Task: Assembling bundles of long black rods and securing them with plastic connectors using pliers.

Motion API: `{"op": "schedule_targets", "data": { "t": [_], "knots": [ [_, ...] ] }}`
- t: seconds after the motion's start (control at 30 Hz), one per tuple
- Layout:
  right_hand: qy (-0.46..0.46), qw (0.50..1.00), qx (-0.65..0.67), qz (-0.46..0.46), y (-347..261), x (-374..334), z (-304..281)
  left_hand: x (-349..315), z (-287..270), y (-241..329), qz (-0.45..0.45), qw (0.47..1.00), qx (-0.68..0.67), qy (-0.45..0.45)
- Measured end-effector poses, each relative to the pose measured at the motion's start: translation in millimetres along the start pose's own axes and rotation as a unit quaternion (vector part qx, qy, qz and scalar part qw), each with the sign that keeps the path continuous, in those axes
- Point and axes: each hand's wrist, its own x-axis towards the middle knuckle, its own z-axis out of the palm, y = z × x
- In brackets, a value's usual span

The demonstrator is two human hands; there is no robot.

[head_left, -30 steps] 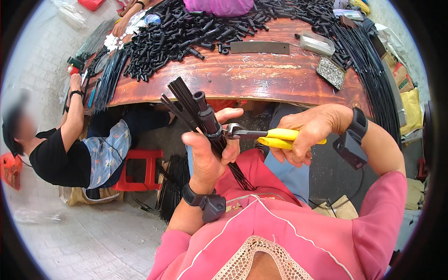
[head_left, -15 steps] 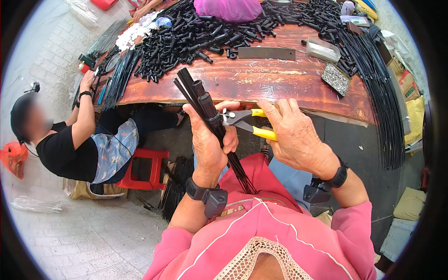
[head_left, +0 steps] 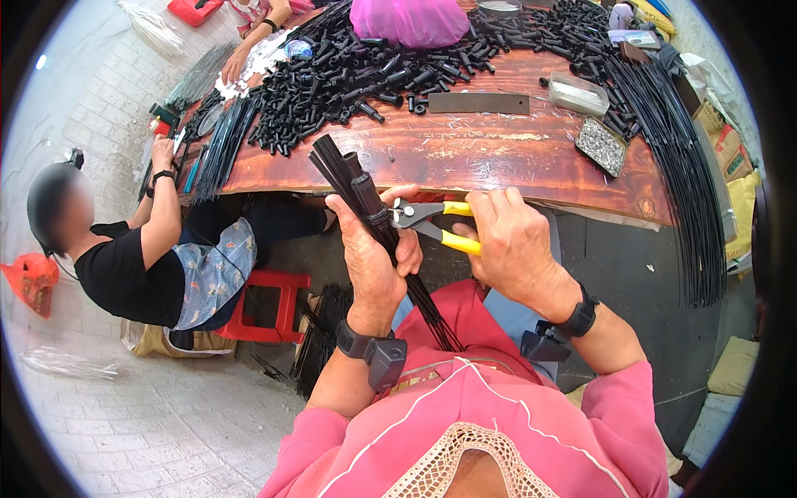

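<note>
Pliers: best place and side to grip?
Likely the yellow handles, from the right, as the right hand holds them: they stand spread, pointing right, while the metal head faces left, toward the black rods in the left hand.

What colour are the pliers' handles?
Yellow; the handles show best in the head view.

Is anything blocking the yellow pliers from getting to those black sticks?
Nothing visible blocks them. The right hand holds the yellow-handled pliers with their tips close beside the black sticks, which the left hand grips.
</note>
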Motion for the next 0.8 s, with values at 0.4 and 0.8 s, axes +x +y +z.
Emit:
{"op": "schedule_targets", "data": {
  "t": [0.4, 0.8],
  "knots": [
    [-0.005, 0.999, -0.043, 0.017, 41.8, 8.2, -35.7, 10.4, 3.8, -3.3, 0.0, 1.0, 0.0, 0.002],
    [-0.044, 0.94, -0.021, 0.339, 210.9, -2.5, -69.9, 10.8, 2.5, -4.7, 0.04, 0.999, -0.011, 0.011]
  ]
}}
